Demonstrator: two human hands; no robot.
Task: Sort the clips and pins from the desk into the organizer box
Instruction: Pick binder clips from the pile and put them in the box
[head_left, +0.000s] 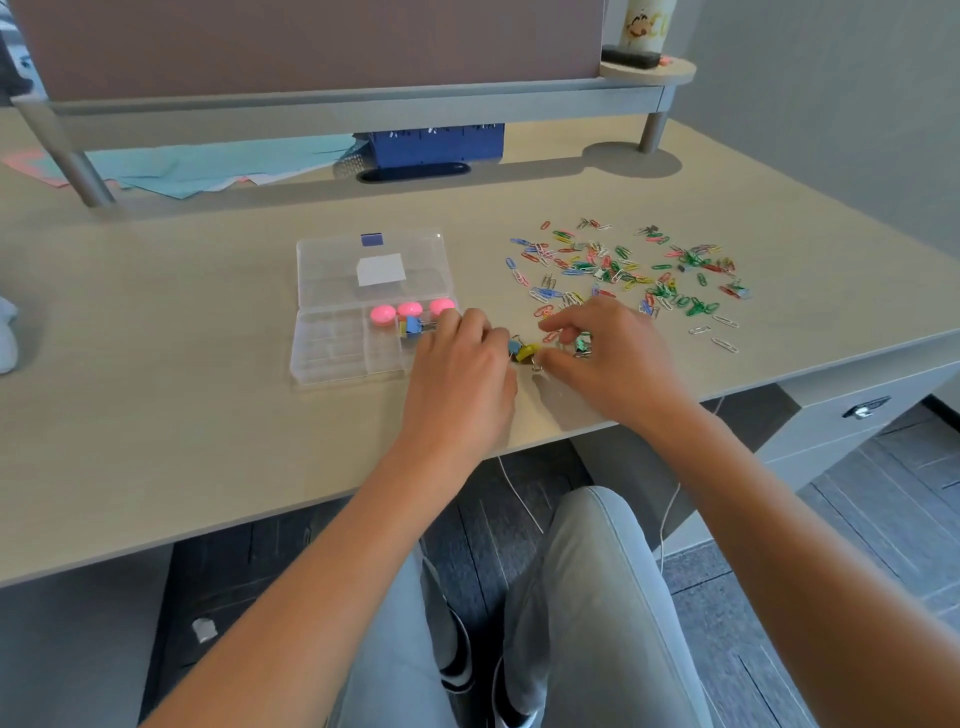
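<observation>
The organizer box is clear plastic with a white label and a blue latch; three pink push pins sit in it. Paper clips scatter in green, red, blue, yellow and white. A yellow binder clip lies on the pale wood-grain desk.

Bare forearms with no sleeves showing — light grey trousers and dark, white-trimmed shoes below.
</observation>
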